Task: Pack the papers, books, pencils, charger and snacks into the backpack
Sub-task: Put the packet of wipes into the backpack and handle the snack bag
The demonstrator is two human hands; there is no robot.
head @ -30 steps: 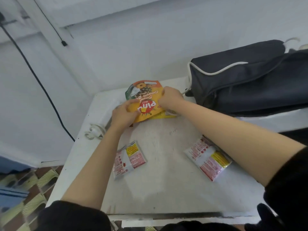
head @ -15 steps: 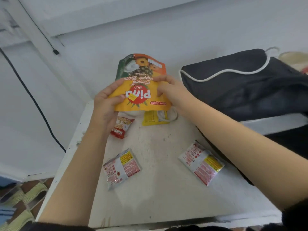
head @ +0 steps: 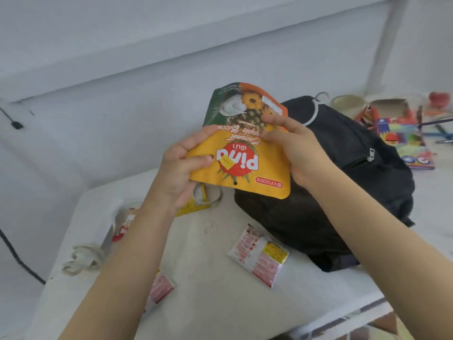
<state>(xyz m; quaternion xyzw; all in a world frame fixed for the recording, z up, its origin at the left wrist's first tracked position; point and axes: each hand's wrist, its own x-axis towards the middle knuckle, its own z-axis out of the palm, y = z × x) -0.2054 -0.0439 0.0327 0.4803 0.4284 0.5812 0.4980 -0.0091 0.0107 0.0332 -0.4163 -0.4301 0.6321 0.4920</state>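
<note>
White table (head: 210, 305) bears a black backpack (head: 343, 182), a red-and-white sachet (head: 258, 256) beside it, a second sachet (head: 160, 288), a yellow packet (head: 193, 208) and a coiled white cable (head: 81, 261).

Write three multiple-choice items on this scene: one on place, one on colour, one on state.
1. The black fabric backpack lies: A on the white table, at the right; B on the floor; C on a chair.
2. The glossy snack pouch is mainly: A blue; B yellow; C purple.
3. That pouch is: A inside the backpack; B flat on the table; C held up by the left hand and right hand.
Key: 1A, it rests on the tabletop; 2B, yellow surrounds its red logo; 3C, both hands grip its sides.
</note>
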